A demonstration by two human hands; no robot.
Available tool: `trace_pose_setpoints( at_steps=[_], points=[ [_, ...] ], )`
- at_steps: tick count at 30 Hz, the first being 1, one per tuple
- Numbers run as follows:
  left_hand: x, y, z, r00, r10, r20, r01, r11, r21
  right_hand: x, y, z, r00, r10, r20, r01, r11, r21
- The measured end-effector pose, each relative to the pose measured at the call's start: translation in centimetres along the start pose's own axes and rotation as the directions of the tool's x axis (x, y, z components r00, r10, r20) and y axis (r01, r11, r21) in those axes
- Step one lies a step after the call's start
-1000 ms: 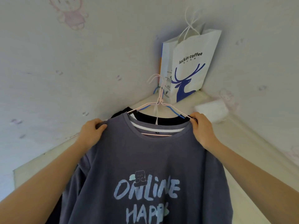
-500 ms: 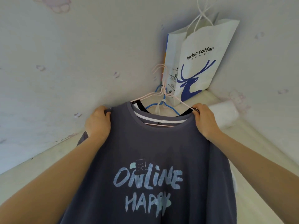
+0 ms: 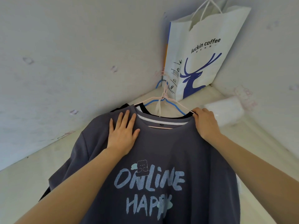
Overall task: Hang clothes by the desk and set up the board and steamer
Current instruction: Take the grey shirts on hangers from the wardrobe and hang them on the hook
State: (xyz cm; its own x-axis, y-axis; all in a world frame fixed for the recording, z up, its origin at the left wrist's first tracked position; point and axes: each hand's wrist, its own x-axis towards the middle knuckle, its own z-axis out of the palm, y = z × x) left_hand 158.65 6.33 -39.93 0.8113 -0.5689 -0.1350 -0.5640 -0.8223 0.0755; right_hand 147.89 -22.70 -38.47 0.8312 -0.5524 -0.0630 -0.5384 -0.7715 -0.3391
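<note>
Pale walls meet in a corner behind a cream ledge (image 3: pixel 215 94), where a white paper bag (image 3: pixel 205 50) stands against the wall beside a soft white packet (image 3: pixel 226 110). My grey T-shirt (image 3: pixel 161 159) hangs in front on a pink wire hanger (image 3: pixel 163 97), with a blue hanger (image 3: pixel 174 105) behind it. My left hand (image 3: pixel 123 133), gripping the shoulder a second ago, now lies flat on the cloth, fingers spread. My right hand (image 3: pixel 205 123) pinches the other shoulder.
</note>
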Motion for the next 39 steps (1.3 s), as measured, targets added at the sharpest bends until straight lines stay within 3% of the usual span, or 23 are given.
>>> trace_pose_setpoints(
  at_steps=[5,18,26,33,39],
  points=[
    [0.0,0.2,0.0,0.999,-0.019,0.029,0.019,1.0,-0.006,-0.6,-0.2,-0.2,0.998,-0.015,0.054,0.026,0.978,-0.209],
    [-4.1,1.0,0.0,0.997,-0.014,0.081,0.014,1.0,0.001,-8.0,-2.1,0.1,0.991,-0.066,0.12,0.099,0.948,-0.301],
    [-11.7,1.2,0.2,0.983,0.07,0.167,-0.07,0.998,-0.008,-18.4,-4.3,0.6,0.976,-0.039,0.216,0.103,0.95,-0.294],
    [-20.5,0.9,0.5,0.969,0.192,0.156,-0.183,0.981,-0.073,-29.4,-6.8,1.6,0.976,0.003,0.217,0.055,0.963,-0.263],
    [-27.7,-0.3,1.3,0.931,0.277,0.236,-0.278,0.96,-0.028,-38.8,-8.8,3.5,0.976,0.09,0.2,-0.029,0.956,-0.292]
  ],
)
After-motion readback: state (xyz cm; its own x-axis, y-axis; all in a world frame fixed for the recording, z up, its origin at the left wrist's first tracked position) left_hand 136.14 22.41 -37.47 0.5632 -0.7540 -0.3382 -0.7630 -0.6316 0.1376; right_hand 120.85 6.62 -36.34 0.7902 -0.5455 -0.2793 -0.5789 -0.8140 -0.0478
